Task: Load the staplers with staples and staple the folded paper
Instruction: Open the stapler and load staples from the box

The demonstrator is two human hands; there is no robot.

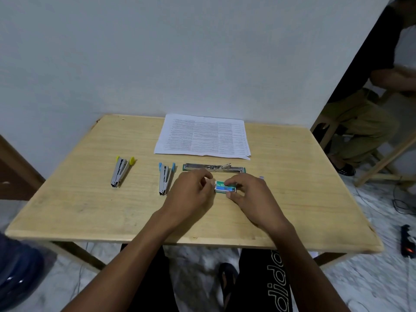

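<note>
At the centre of a light wooden table, two bare hands meet over a small green staple box. The right hand pinches the box between thumb and fingers; the left hand has its fingertips closed at the box's left end. At 12 o'clock from the box lies a long green stapler, opened flat, with printed paper beyond it. At 9 o'clock sit a blue stapler and, farther out, a yellow stapler, both open.
</note>
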